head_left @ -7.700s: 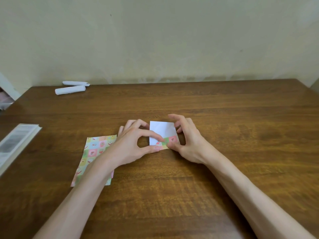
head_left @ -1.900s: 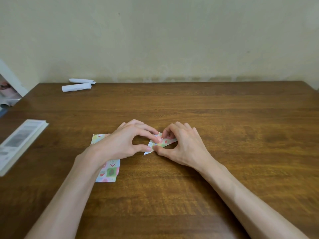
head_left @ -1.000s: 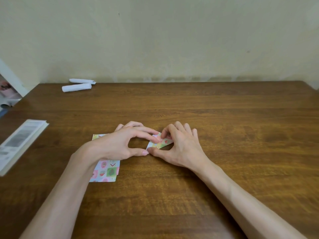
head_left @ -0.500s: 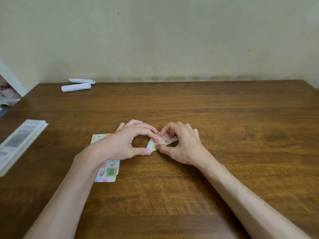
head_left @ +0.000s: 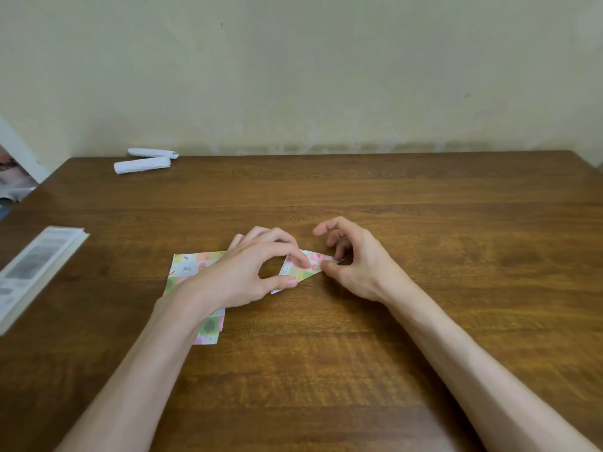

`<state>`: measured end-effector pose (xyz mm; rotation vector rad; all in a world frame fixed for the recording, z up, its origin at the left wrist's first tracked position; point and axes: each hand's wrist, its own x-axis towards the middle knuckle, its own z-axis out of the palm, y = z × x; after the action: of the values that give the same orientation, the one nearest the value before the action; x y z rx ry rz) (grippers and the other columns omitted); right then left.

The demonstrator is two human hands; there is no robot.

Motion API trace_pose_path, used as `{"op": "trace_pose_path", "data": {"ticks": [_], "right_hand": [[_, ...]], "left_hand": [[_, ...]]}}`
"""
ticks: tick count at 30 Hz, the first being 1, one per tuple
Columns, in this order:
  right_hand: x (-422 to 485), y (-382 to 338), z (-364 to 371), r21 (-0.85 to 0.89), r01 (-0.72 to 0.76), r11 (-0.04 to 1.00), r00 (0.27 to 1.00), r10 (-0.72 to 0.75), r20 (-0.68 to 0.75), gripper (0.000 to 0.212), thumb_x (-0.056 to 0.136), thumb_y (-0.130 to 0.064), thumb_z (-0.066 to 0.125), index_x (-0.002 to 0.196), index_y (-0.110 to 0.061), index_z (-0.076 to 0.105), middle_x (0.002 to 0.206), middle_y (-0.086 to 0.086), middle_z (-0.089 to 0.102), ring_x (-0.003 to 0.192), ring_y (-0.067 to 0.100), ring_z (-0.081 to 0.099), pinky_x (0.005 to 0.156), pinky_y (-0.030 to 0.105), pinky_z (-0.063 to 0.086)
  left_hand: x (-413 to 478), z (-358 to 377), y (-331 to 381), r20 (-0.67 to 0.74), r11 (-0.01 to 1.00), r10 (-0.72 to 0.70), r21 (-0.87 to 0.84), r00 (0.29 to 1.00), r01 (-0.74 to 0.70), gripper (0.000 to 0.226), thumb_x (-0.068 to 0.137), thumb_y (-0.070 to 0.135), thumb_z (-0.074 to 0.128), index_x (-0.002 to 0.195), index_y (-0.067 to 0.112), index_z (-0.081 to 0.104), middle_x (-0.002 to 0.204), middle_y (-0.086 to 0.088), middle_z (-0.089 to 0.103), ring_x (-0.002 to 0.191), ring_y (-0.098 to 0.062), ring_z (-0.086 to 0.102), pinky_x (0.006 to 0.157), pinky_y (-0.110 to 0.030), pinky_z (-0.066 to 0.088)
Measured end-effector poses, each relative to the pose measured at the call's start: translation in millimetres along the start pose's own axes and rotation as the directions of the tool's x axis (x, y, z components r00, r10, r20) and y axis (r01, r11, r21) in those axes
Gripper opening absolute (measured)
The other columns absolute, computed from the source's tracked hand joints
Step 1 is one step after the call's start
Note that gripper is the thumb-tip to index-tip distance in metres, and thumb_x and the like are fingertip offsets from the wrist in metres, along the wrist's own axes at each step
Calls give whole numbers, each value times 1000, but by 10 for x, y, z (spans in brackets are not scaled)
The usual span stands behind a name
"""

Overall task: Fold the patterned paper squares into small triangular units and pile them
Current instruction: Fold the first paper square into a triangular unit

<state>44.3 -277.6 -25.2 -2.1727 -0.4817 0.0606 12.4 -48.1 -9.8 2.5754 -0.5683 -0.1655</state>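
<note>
Here the fold is midway: the piece (head_left: 301,268) lies on the table (head_left: 424,223) between the two hands, a narrow slanted strip of patterned paper with one white corner showing at its lower left, not yet a triangle. The left hand (head_left: 241,275) pinches it, forefinger pressed on the top face and thumb on the lower left corner. The right hand (head_left: 359,265) has its thumb against the right end and a curled finger closing on the tip from behind, so it grips narrowly there, while its forefinger stands lifted clear. The stack (head_left: 189,265) of unfolded squares lies just left of the piece, partly under the left wrist. No finished units show anywhere, so I judge this to be early in the task.

The next move probably calls for holding the middle down with the left forefinger while the right hand swings its end over to form a point, edges matched before the crease is pressed.

Half a second ago all the right fingers were bunched low over the paper; now the forefinger has risen and more of the piece shows. Several seconds back it was a white rectangle with only its near edge turned up
</note>
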Motion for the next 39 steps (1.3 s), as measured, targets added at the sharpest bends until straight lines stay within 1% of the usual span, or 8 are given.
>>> {"op": "trace_pose_path", "data": {"ticks": [5,16,22,25,27,30,36,39], "right_hand": [[-16,64,-80,31,-29,999,998,30,-48,54,81,-4,78,121,-36,61,110,-5,54,87,4,54,77,14,40],[34,86,-140,109,-121,987,992,124,-25,63,79,8,72,120,-38,61,114,-3,57,95,8,60,69,18,43],[16,24,-123,80,-119,990,993,121,-10,61,77,11,63,118,-34,62,114,-3,57,97,10,59,73,21,45],[-51,9,-83,12,-66,998,994,67,-85,39,84,-6,70,114,-32,71,113,-6,60,102,6,56,81,17,41],[-112,20,-53,-229,4,973,991,-34,-130,25,90,-34,74,115,-32,75,119,-11,60,115,8,50,95,26,39],[-174,22,-4,-453,46,890,991,-99,-95,42,89,-63,65,119,-34,75,130,-16,60,131,10,39,104,40,29],[-166,-34,13,-317,23,948,994,-56,-94,24,86,-50,78,105,-38,70,114,-18,61,117,7,44,95,34,31],[-152,-72,-7,-2,-11,1000,995,10,-101,13,86,-28,83,90,-31,71,90,-14,71,91,6,63,87,29,49]], "left_hand": [[6,-18,-4,32,1000,-6,13,999,5,29,96,44,68,120,58,63,128,35,43,133,5,28,111,-40,27],[10,-35,18,77,1000,-10,13,997,10,32,98,42,65,122,62,61,130,37,39,134,6,25,113,-40,25],[4,-31,40,42,999,3,42,999,-4,31,97,44,66,124,59,63,131,35,42,135,6,27,112,-38,26],[0,-31,34,7,998,11,69,1000,-12,30,96,43,67,123,55,66,131,34,46,134,8,29,110,-37,27],[1,-23,18,-15,998,19,62,1000,-18,28,97,39,67,121,53,67,132,35,49,134,9,29,111,-37,26],[1,-7,17,-35,999,23,35,999,-21,26,98,35,68,118,51,69,135,36,51,138,9,29,111,-38,25],[-19,11,10,-151,999,-43,17,988,46,38,92,39,75,125,49,59,131,31,51,132,7,38,113,-37,30],[0,1,36,-187,991,-137,-13,973,137,58,88,50,75,138,50,45,127,29,52,121,5,45,107,-32,40]]}}
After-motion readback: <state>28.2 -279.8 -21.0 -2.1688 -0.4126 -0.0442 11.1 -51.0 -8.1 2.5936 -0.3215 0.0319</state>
